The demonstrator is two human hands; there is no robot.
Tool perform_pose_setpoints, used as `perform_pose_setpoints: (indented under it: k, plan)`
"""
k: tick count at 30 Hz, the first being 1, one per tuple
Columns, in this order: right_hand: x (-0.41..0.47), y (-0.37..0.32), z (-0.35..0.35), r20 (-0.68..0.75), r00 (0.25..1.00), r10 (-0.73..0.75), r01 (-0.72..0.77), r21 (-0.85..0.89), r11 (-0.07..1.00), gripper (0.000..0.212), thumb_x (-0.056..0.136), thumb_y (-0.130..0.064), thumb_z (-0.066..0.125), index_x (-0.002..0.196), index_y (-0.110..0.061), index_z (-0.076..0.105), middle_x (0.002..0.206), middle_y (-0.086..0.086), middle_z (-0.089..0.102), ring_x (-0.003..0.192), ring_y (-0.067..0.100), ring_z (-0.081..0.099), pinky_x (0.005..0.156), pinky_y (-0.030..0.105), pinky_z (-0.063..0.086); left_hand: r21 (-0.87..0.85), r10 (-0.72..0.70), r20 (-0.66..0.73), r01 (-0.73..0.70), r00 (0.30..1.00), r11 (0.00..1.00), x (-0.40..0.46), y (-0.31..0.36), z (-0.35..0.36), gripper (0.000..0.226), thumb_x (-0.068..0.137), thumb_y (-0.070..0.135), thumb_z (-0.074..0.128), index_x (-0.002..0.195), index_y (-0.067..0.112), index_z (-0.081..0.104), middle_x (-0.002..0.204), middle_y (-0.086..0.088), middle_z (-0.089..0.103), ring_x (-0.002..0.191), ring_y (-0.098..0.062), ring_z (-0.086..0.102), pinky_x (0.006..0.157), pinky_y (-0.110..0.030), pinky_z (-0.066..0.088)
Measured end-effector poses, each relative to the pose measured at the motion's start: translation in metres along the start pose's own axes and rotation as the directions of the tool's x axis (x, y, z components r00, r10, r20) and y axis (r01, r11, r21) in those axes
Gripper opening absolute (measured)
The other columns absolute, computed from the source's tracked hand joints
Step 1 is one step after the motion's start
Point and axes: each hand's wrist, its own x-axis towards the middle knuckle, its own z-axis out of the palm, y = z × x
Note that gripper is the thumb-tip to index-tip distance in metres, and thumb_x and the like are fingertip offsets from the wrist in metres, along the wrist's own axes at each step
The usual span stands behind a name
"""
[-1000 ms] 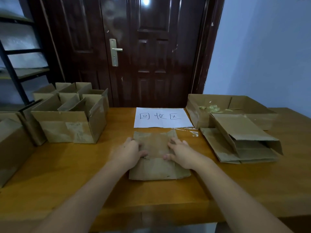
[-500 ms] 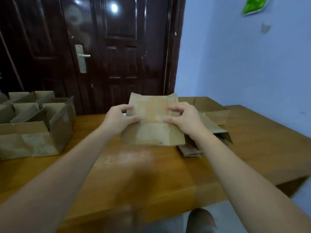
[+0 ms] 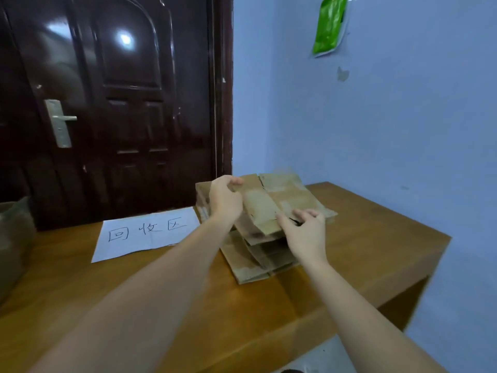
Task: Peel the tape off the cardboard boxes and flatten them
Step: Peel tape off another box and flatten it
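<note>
Now both hands hold the flat box (image 3: 271, 204) by its edges: left hand (image 3: 225, 198) pinching, right hand (image 3: 305, 230) gripping. It looks light and bendy.

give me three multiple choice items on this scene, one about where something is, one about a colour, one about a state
1. Where does the white paper sign lie on the table?
A. to the left of the stack of flattened boxes
B. on top of the stack
C. at the table's right edge

2. What colour is the packet on the wall?
A. red
B. green
C. black

3. What state is the cardboard box in the hands?
A. standing open as a box
B. sealed shut and upright
C. folded flat, held above the stack

Answers: 1 A, the sign lies left of the stack of flattened boxes. 2 B, the packet is bright green against the blue wall. 3 C, the left hand and right hand grip its edges while it is flat and tilted over the stack.
</note>
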Motion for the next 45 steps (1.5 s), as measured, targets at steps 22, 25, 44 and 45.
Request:
perform_pose_setpoints:
  k: [22, 25, 44, 45]
  plan:
    - [0.065, 0.081, 0.046, 0.733, 0.680, 0.003, 0.620, -0.578, 0.531, 0.081, 0.092, -0.081, 0.017, 0.162, -0.038, 0.009, 0.170, -0.006, 0.000, 0.156, 0.018, -0.005, 0.127, 0.042, 0.001, 0.687, -0.052, 0.561, -0.430, 0.826, 0.585, -0.029, -0.138, 0.017, 0.087, 0.097, 0.079, 0.024, 0.157, 0.017, 0.033, 0.173, -0.009, 0.012, 0.160, -0.024, 0.006, 0.129, -0.042, 0.007]
    - [0.070, 0.092, 0.052, 0.738, 0.675, 0.013, 0.625, -0.581, 0.521, 0.082, 0.091, -0.082, 0.009, 0.161, -0.040, 0.000, 0.170, -0.009, -0.007, 0.156, 0.016, -0.011, 0.126, 0.041, -0.003, 0.696, -0.050, 0.556, -0.432, 0.829, 0.574, -0.027, -0.139, 0.019, 0.086, 0.096, 0.079, 0.025, 0.157, 0.019, 0.033, 0.172, -0.009, 0.016, 0.159, -0.026, 0.010, 0.129, -0.043, 0.009]
    - [0.074, 0.092, 0.056, 0.746, 0.665, 0.049, 0.633, -0.597, 0.493, 0.081, 0.092, -0.080, 0.008, 0.160, -0.039, -0.006, 0.169, -0.009, -0.015, 0.155, 0.016, -0.015, 0.126, 0.041, -0.007, 0.719, -0.045, 0.555, -0.451, 0.831, 0.528, -0.031, -0.141, 0.022, 0.084, 0.097, 0.079, 0.017, 0.159, 0.023, 0.026, 0.173, -0.008, 0.008, 0.160, -0.024, 0.004, 0.128, -0.042, 0.002]
    - [0.074, 0.092, 0.056, 0.745, 0.665, 0.052, 0.632, -0.598, 0.493, 0.081, 0.092, -0.080, 0.008, 0.160, -0.039, -0.006, 0.169, -0.009, -0.015, 0.155, 0.016, -0.016, 0.126, 0.041, -0.007, 0.719, -0.053, 0.556, -0.448, 0.829, 0.531, -0.030, -0.141, 0.022, 0.083, 0.097, 0.079, 0.017, 0.159, 0.023, 0.025, 0.173, -0.008, 0.006, 0.160, -0.024, 0.003, 0.128, -0.042, 0.001]
